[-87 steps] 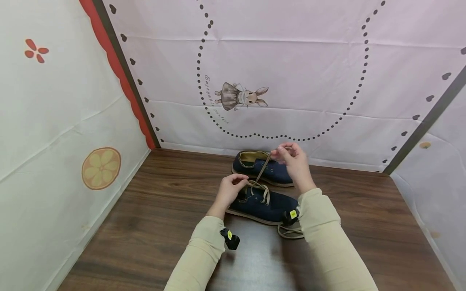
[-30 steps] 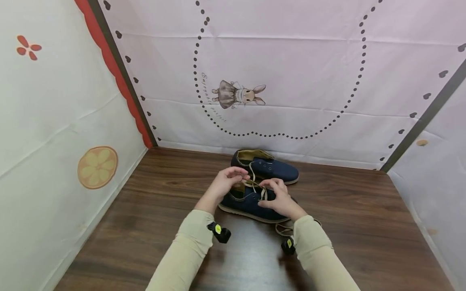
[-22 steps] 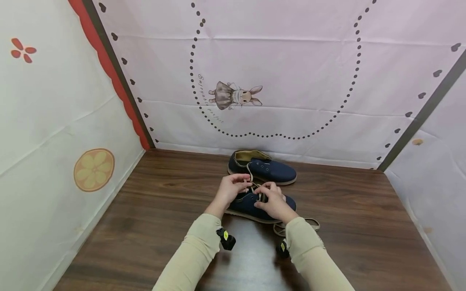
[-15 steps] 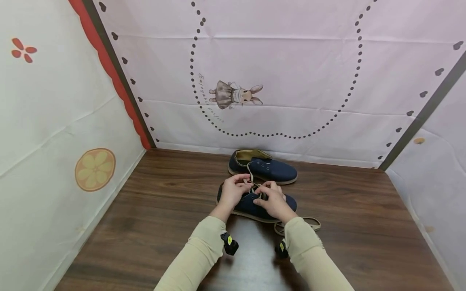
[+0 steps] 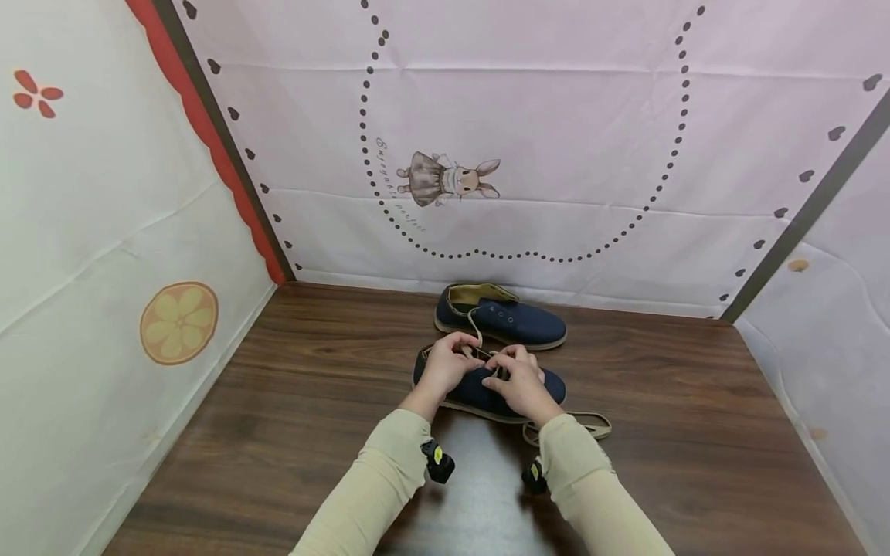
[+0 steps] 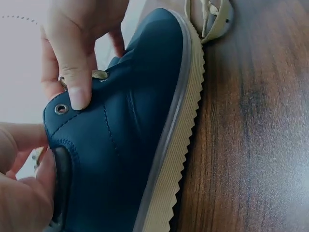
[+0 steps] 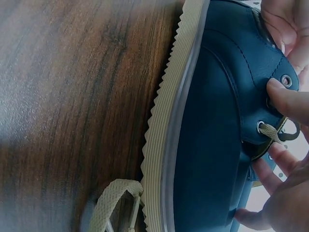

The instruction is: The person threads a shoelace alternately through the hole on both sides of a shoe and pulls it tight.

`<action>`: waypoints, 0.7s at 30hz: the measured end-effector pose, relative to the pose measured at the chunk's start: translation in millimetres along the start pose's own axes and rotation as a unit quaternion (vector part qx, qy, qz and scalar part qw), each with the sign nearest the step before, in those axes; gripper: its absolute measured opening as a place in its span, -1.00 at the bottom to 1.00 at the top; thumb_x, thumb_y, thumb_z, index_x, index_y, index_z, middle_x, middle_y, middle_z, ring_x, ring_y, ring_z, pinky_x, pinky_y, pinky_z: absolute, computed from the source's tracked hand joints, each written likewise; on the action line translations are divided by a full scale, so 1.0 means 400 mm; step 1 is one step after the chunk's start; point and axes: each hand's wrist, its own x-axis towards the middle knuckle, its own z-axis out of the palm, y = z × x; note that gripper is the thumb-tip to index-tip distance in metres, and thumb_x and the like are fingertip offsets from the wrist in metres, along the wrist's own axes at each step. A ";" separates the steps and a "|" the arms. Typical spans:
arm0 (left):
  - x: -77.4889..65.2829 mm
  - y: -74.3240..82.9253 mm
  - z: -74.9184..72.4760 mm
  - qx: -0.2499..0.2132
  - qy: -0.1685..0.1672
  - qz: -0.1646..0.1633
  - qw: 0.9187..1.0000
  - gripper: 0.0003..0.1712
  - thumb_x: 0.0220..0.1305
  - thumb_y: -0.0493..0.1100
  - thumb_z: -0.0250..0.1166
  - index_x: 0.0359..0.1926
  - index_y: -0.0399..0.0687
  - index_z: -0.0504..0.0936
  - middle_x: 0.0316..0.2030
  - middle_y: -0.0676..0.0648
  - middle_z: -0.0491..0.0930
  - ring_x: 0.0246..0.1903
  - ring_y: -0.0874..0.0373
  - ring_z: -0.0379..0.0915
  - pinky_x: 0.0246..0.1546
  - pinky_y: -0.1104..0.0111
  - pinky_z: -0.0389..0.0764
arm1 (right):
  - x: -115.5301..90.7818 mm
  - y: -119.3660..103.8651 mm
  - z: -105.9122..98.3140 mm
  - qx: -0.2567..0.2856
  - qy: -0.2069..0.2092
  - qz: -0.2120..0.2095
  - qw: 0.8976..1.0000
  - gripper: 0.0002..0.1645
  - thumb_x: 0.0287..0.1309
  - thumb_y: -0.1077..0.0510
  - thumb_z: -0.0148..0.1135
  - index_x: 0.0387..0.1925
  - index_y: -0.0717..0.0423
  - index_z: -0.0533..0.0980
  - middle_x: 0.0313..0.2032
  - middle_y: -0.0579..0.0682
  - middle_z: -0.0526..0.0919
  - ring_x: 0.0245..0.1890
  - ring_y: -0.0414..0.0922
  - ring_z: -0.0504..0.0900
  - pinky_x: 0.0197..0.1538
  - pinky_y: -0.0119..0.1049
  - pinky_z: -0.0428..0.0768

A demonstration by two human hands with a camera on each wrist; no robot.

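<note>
A dark blue shoe (image 5: 480,398) with a tan ridged sole lies in front, toe to the right. My right hand (image 5: 520,380) holds its eyelet flap, the thumb resting by the metal eyelets and the other fingers beneath the edge, as the right wrist view shows. A tan shoelace (image 7: 270,131) passes through a lower eyelet. My left hand (image 5: 448,367) pinches the lace close to the shoe's opening; its fingertips are partly hidden in the left wrist view (image 6: 24,179). A strand of lace (image 5: 476,326) rises past those fingers toward the second shoe.
The matching blue shoe (image 5: 521,323), with bare eyelets, stands behind against the patterned cloth wall (image 5: 556,154). A loose tan lace (image 5: 598,423) lies on the brown wooden surface (image 5: 313,432) by the right wrist. Cloth walls enclose the left and right sides.
My right hand, earlier raised high pulling the lace, has come down to the eyelet flap. Over the last second both hands have drawn closer together, and the left has shifted slightly right and down.
</note>
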 end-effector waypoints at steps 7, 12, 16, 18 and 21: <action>0.008 -0.005 -0.010 -0.019 -0.035 -0.010 0.999 -0.63 0.05 -0.42 0.34 -0.06 -0.21 0.55 -0.46 -0.06 0.46 -0.51 0.19 0.43 -0.49 0.41 0.43 | 0.000 -0.001 -0.002 0.004 0.003 0.005 1.000 -0.86 0.10 0.09 0.30 -0.28 -0.04 0.53 0.15 0.09 0.24 0.13 0.14 0.15 0.12 0.10 0.04; 0.005 -0.008 -0.017 0.026 -0.029 -0.009 0.999 -0.61 0.05 -0.35 0.37 -0.05 -0.16 0.54 -0.46 -0.04 0.55 -0.48 0.18 0.47 -0.47 0.38 0.46 | 0.001 0.003 0.005 -0.002 0.003 0.008 1.000 -0.83 0.10 0.04 0.30 -0.27 -0.05 0.51 0.13 0.06 0.26 0.13 0.11 0.17 0.11 0.10 0.04; -0.006 -0.010 -0.024 0.085 -0.043 0.031 0.995 -0.62 0.18 -0.23 0.29 0.04 -0.07 0.47 -0.43 -0.05 0.63 -0.37 0.16 0.54 -0.33 0.32 0.49 | 0.002 0.008 0.009 0.006 0.017 0.011 1.000 -0.73 0.07 0.02 0.32 -0.23 -0.06 0.43 0.04 0.03 0.29 0.04 0.07 0.20 0.06 0.08 0.03; -0.013 -0.013 -0.030 0.095 -0.067 0.071 0.991 -0.59 0.23 -0.24 0.24 0.10 -0.04 0.40 -0.39 -0.09 0.65 -0.30 0.12 0.55 -0.26 0.28 0.49 | 0.002 0.012 0.009 0.016 0.029 0.007 0.999 -0.66 0.06 0.04 0.34 -0.20 -0.04 0.37 -0.02 0.03 0.31 0.00 0.07 0.22 0.02 0.08 0.02; -0.020 -0.026 -0.039 0.096 -0.132 0.138 0.977 -0.48 0.21 -0.38 0.18 0.16 -0.08 0.25 -0.27 -0.16 0.61 -0.19 0.02 0.52 -0.13 0.20 0.48 | 0.001 0.025 0.008 0.033 0.044 -0.001 0.998 -0.54 0.04 0.04 0.36 -0.10 -0.02 0.32 -0.01 0.04 0.34 0.03 0.07 0.24 0.04 0.10 0.00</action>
